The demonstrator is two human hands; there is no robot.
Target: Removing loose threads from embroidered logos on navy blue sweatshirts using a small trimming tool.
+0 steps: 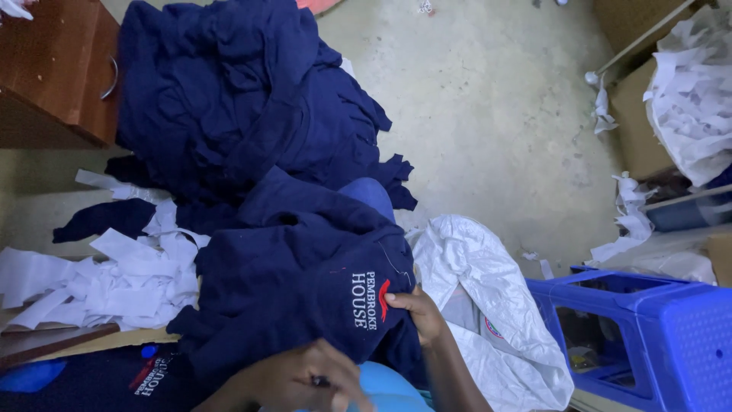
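On the lap, soft navy garment [297,290], right hand [415,309] pinching its embroidered patch, left hand [305,378] blurred, grip unclear.

Behind: you've a navy pile [244,99] by a wood cabinet [53,69].
Yr left: white scraps [122,282].
Yr right: white sack [488,305], blue crate [656,336], cardboard box [637,122].

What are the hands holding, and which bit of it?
The right hand pinches a dark navy fabric garment at its edge, beside the stitched white-and-red emblem. The left hand lies blurred under its lower edge; its grip cannot be told.
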